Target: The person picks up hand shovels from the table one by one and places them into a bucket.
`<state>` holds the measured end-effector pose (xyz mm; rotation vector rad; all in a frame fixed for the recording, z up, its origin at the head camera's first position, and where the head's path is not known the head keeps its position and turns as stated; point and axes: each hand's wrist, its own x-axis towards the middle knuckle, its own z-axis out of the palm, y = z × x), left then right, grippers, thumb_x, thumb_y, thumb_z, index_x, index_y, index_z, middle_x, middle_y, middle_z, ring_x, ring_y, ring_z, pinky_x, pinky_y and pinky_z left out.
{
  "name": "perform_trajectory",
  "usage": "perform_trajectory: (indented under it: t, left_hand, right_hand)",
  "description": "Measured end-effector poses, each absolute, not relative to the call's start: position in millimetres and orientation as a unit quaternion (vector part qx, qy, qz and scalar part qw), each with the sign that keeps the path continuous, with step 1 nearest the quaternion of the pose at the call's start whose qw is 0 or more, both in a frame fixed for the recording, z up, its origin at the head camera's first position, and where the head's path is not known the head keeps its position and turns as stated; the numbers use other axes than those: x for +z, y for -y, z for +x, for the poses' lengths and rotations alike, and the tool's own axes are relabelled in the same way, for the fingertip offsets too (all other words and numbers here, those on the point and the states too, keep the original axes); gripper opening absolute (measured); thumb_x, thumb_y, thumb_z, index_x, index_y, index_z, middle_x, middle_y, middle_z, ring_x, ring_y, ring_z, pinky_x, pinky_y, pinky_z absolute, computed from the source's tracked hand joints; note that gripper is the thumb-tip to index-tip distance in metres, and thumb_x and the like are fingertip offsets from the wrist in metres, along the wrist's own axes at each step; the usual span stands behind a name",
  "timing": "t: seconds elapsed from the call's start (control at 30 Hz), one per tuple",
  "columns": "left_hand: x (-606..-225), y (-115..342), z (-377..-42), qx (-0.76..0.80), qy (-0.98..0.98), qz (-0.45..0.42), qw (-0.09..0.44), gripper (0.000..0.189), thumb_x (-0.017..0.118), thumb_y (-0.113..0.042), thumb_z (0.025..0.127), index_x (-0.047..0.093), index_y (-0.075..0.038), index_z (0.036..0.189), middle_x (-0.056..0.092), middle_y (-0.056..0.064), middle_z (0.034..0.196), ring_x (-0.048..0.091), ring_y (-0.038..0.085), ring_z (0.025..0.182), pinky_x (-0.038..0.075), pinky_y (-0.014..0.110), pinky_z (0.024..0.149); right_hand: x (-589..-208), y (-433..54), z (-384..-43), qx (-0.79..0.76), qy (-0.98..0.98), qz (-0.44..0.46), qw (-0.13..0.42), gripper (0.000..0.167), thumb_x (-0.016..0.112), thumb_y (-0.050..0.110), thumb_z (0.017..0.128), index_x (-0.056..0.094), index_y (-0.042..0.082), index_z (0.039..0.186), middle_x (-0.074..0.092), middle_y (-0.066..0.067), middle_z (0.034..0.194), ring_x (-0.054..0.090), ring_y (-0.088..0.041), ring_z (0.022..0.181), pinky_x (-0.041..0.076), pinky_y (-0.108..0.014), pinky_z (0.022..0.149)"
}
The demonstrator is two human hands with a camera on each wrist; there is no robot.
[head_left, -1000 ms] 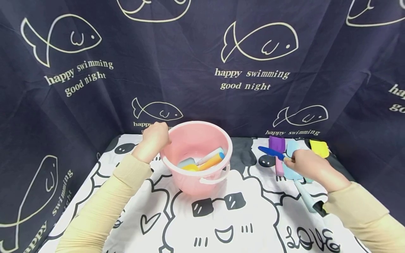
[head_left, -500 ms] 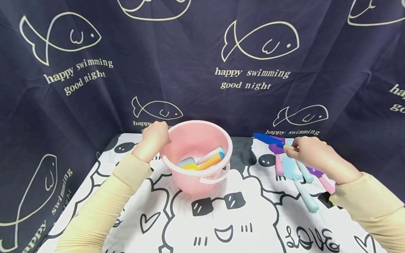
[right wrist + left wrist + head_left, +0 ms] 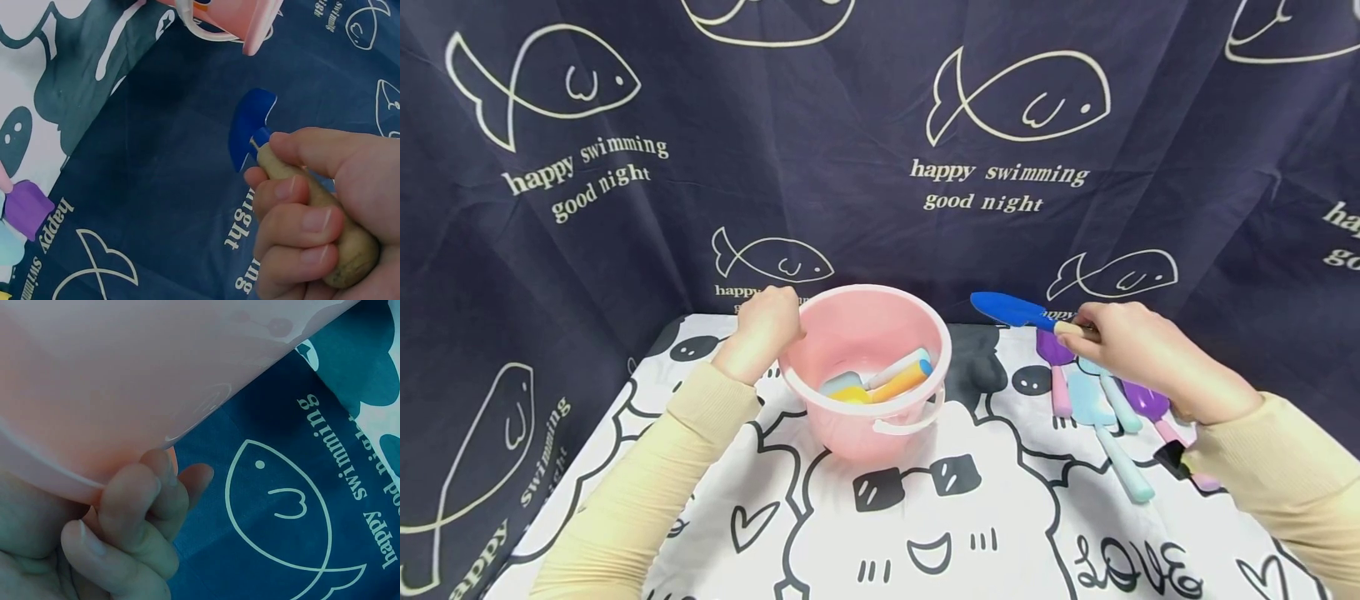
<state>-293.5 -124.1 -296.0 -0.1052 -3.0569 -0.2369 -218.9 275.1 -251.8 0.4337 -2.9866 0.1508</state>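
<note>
A pink bucket (image 3: 857, 433) with a white handle stands upright on the cloth, several small tools inside it, among them an orange handle with a blue end (image 3: 902, 383). My left hand (image 3: 769, 327) grips the bucket's left rim, and the left wrist view shows its fingers (image 3: 128, 494) curled over that rim. Raised above the table on the right, my right hand (image 3: 1138, 346) holds a blue toy trowel (image 3: 1007, 308) by its wooden handle (image 3: 319, 206). The trowel's blade points left toward the bucket, apart from it.
Beneath the right hand lie several toy shovels: a purple one with a pink handle (image 3: 1060, 392), a light blue one (image 3: 1093, 400) and another purple one (image 3: 1146, 402). A dark curtain with fish drawings (image 3: 880, 183) hangs behind the table.
My right hand has lifted the blue trowel up and leftward from the pile of shovels, uncovering more of them. The left hand and bucket have stayed in place.
</note>
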Motion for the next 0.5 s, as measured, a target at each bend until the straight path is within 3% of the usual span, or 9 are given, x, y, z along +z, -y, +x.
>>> perform_trajectory:
  t: [0.27,0.5]
  left_hand:
    - [-296,124,-293,-0.076,0.996,-0.033,0.033,0.029,0.069,-0.016,0.074,0.068,0.002,0.097,0.068,0.021,0.091,0.067,0.035,0.079,0.054,0.050,0.065]
    - [-294,124,-292,-0.078,0.996,-0.028,0.031,0.029,0.070,-0.016,0.074,0.068,0.002,0.097,0.068,0.021,0.091,0.066,0.035,0.079,0.054,0.051,0.065]
  right_hand:
    - [-249,-267,-223,0.044,0.975,0.181,0.121,0.024,0.064,0.029,0.087,0.054,0.012,0.073,0.040,0.003,0.059,0.041,-0.014,0.053,0.031,-0.029,0.051]
    - [-247,-256,-230,0.045,0.970,0.199,0.132,0.024,0.066,0.032,0.086,0.058,0.013,0.076,0.043,0.005,0.058,0.042,-0.012,0.051,0.031,-0.029,0.048]
